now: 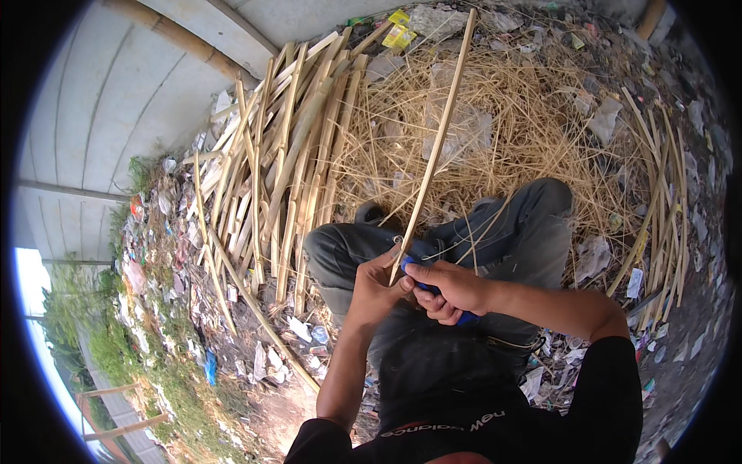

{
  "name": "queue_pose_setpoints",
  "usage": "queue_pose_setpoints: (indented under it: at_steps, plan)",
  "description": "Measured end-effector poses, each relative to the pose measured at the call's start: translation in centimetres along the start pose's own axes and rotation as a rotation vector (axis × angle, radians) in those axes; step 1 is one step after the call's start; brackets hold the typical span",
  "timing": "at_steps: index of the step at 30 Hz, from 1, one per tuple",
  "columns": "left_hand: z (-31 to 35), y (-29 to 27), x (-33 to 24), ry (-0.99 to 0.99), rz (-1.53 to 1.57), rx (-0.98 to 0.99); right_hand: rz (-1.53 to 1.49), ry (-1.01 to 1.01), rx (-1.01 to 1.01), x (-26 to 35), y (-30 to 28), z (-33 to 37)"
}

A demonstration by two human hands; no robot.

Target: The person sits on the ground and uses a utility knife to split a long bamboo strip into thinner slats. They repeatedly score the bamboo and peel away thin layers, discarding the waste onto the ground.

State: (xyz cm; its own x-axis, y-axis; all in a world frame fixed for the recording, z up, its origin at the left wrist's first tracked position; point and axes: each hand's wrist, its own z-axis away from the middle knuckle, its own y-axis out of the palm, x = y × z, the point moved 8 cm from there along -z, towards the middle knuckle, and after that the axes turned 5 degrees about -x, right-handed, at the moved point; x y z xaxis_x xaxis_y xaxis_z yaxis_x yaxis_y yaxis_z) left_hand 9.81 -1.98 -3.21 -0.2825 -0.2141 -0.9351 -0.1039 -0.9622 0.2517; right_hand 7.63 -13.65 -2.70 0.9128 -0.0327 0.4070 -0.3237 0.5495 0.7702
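My left hand (377, 288) is closed around the lower end of a long, thin bamboo strip (437, 147). The strip slants up and away from my lap, over the straw. Right beside it, my right hand (456, 289) grips a tool with a blue handle (427, 288). Whatever blade it has is hidden by my fingers and the strip. Both hands meet at the strip's near end, above my crossed legs (510, 240). A few thin shavings (473, 236) lie across my trousers by the right hand.
Split bamboo strips (297, 155) lie in a large pile at the far left. Straw-like shavings (541, 108) cover the ground ahead. Thinner strips (671, 216) lie at the right. Litter is scattered around, and a pale panel wall (100, 100) stands at the left.
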Motion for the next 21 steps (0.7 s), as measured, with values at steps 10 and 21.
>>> queue_pose_setpoints:
  at_steps: [10, 21]
  plan:
    - [-0.4, -0.4, 0.2, 0.104, -0.249, -0.046, 0.062, 0.078, -0.071, 0.2, -1.3, 0.3]
    - [1.6, -1.3, 1.7, -0.083, -0.439, -0.187, 0.082, -0.299, -0.348, 4.8, -4.7, 0.9]
